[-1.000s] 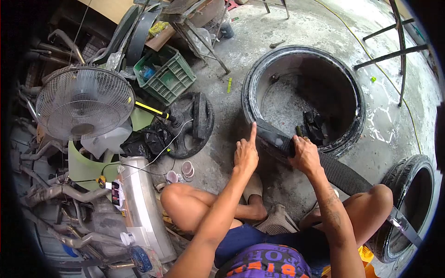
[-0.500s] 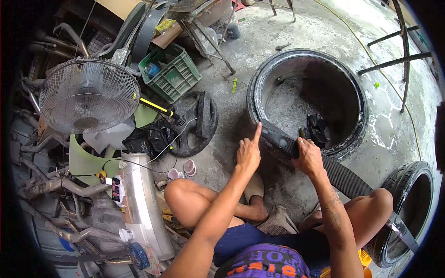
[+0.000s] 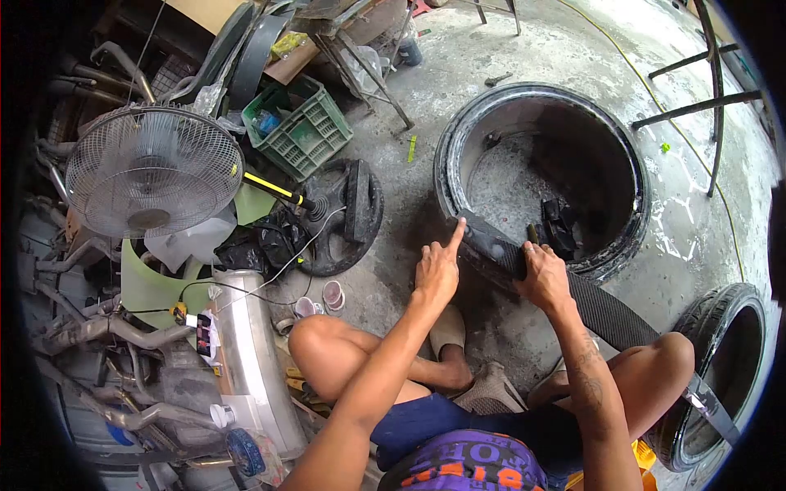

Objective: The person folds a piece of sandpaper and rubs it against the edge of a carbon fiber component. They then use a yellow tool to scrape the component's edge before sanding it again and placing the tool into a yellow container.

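Two bare hands work at the near rim of a large black rubber tyre (image 3: pixel 446 176) that lies flat on the grey concrete floor (image 3: pixel 565 49). A long black strip of woven-textured rubber (image 3: pixel 606 311) runs from beside the person's right knee up to that rim, its upper end resting against the tyre wall. The left hand (image 3: pixel 435 274) grips nothing: its index finger is stretched out with the tip touching the strip's upper end, the other fingers curled in. The right hand (image 3: pixel 542 277) is closed over the strip just below the rim, clasping its far edge.

Inside the tyre, dark crumpled scraps (image 3: pixel 561 225) lie just beyond the right hand. A second black tyre (image 3: pixel 720 327) lies at the lower right, partly hidden behind the right knee. On the left, clutter crowds close: a round black metal disc (image 3: pixel 348 217) near the left hand, a yellow-handled tool (image 3: pixel 274 190) leaning at it, two small pink cups (image 3: pixel 332 293) by the left knee, a dull silver metal cylinder (image 3: pixel 250 360), a grey wire-caged fan (image 3: pixel 151 172) and a green slatted plastic crate (image 3: pixel 307 135). A thin yellow cord (image 3: pixel 639 69) trails across the floor past the large tyre, and dark metal frame bars (image 3: pixel 696 106) stand at the upper right.
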